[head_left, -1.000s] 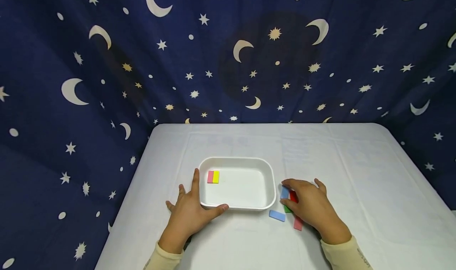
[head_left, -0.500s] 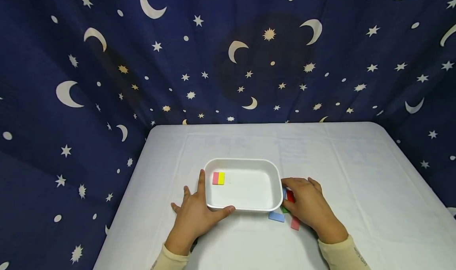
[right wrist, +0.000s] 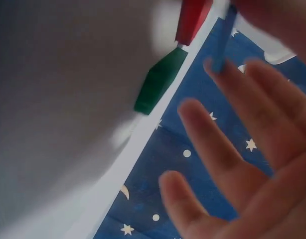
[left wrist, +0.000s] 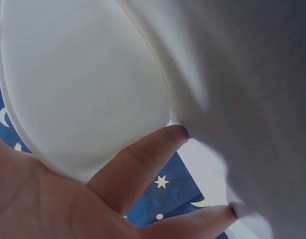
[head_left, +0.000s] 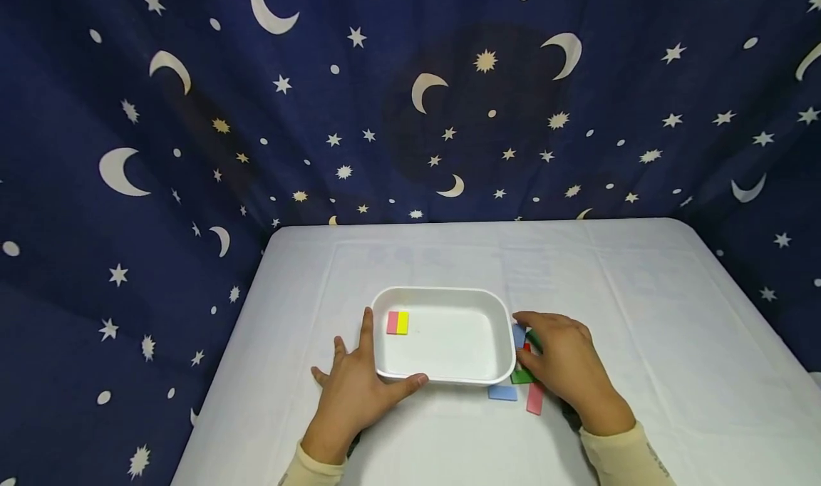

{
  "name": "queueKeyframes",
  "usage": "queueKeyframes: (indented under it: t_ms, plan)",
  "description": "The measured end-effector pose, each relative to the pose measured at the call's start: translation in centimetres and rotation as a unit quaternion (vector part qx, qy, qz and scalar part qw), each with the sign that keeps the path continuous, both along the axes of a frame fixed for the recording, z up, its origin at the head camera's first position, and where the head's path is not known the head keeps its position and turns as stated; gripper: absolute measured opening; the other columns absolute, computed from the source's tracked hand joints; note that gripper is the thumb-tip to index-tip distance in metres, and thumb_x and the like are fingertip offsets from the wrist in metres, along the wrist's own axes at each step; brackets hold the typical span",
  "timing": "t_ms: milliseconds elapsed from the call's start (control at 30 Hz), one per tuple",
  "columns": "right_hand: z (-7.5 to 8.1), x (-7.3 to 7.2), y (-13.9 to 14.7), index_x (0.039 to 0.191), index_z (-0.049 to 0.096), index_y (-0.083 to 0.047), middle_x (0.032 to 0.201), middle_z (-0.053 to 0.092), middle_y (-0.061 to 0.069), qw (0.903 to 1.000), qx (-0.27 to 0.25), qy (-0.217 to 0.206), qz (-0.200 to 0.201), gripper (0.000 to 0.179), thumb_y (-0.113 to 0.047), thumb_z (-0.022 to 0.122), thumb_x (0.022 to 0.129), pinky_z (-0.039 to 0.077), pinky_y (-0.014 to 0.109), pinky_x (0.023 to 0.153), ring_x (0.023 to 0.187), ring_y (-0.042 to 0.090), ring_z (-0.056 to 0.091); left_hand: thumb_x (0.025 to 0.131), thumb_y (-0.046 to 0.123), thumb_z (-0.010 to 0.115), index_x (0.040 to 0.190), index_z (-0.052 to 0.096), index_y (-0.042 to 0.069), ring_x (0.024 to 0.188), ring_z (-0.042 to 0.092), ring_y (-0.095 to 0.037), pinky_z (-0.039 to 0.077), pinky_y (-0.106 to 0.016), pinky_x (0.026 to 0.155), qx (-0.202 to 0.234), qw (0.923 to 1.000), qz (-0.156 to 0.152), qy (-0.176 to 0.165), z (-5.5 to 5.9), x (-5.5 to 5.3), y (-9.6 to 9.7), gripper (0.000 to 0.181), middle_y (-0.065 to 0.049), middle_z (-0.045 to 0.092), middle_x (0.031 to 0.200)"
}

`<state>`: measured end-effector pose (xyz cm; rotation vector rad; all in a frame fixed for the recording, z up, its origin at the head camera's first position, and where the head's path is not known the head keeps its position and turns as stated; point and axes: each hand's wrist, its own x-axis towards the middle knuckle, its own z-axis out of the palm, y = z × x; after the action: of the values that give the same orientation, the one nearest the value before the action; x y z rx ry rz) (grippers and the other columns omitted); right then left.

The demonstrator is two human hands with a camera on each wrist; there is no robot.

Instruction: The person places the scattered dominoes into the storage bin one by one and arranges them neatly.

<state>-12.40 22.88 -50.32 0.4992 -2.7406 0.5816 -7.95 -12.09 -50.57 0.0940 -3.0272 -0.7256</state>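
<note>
My left hand (head_left: 355, 386) spreads its fingers along the left and near sides of a white tray (head_left: 455, 338). The left wrist view shows its straight fingers beside the tray wall. Inside the tray, a pink tile (head_left: 393, 323) and a yellow tile (head_left: 403, 323) lie side by side at the left. By the tray's right wall, my right hand (head_left: 567, 365) pinches a blue tile (head_left: 518, 335) between thumb and fingertips. In the right wrist view that blue tile (right wrist: 224, 42) appears edge-on, with a red tile (right wrist: 192, 21) and a dark green tile (right wrist: 161, 79) on the cloth.
Near the right hand lie a green tile (head_left: 522, 377), a pink tile (head_left: 534, 398) and another blue tile (head_left: 502, 393). White cloth (head_left: 449, 443) covers the table. A dark blue curtain (head_left: 385, 101) with moons and stars hangs behind and at the sides.
The tray has slid right with my left hand, closer to the right hand. My right hand has raised the blue tile off the other tiles, and a dark green tile now shows.
</note>
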Motion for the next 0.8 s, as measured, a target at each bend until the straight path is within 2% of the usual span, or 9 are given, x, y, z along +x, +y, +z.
queueKeyframes:
  t_ms: [133,333,533,667,800]
  plan:
    - [0.6,-0.4,0.0,0.131,0.071,-0.008,0.116,0.076,0.013,0.9986,-0.023,0.041,-0.024,0.060,-0.020,0.094,0.078,0.048,0.067,0.088,0.111,0.041,0.068,0.053,0.108,0.056,0.172,0.007,0.026,0.145,0.034,-0.062,0.014,-0.098,0.088,0.000,1.0000,0.002,0.004,0.1,0.0,0.0,0.152,-0.001,0.060,0.151]
    - [1.9,-0.9,-1.1,0.132,0.070,-0.007,0.115,0.076,0.015,0.9898,-0.082,0.112,-0.032,0.059,-0.017,0.092,0.078,0.049,0.065,0.087,0.107,0.040,0.068,0.053,0.107,0.058,0.172,0.009,0.024,0.145,0.034,-0.062,0.013,-0.098,0.088,0.002,1.0000,0.003,0.002,0.4,0.1,0.0,0.153,0.000,0.058,0.152]
    - [3.5,-1.2,-3.4,0.132,0.072,-0.009,0.115,0.077,0.013,0.9866,-0.088,0.137,0.012,0.057,-0.019,0.092,0.079,0.051,0.062,0.089,0.110,0.037,0.068,0.053,0.108,0.057,0.172,0.006,0.027,0.145,0.034,-0.061,0.013,-0.098,0.090,0.002,1.0000,0.004,0.005,0.4,0.3,-0.1,0.152,0.003,0.057,0.153]
    - [4.3,-1.7,-5.2,0.130,0.073,-0.010,0.111,0.077,0.010,0.9848,-0.078,0.149,0.046,0.056,-0.022,0.094,0.079,0.052,0.059,0.086,0.108,0.035,0.069,0.054,0.107,0.057,0.172,0.009,0.025,0.144,0.037,-0.060,0.016,-0.098,0.089,-0.004,0.9999,0.005,0.013,0.3,0.3,0.1,0.152,-0.001,0.062,0.148]
    - [5.0,-2.0,-6.7,0.129,0.073,-0.011,0.111,0.077,0.008,0.9843,-0.081,0.144,0.062,0.055,-0.023,0.093,0.080,0.053,0.057,0.086,0.108,0.033,0.069,0.055,0.106,0.059,0.172,0.013,0.022,0.143,0.039,-0.060,0.017,-0.097,0.089,-0.004,0.9998,0.005,0.017,0.1,0.4,0.3,0.151,-0.003,0.064,0.145]
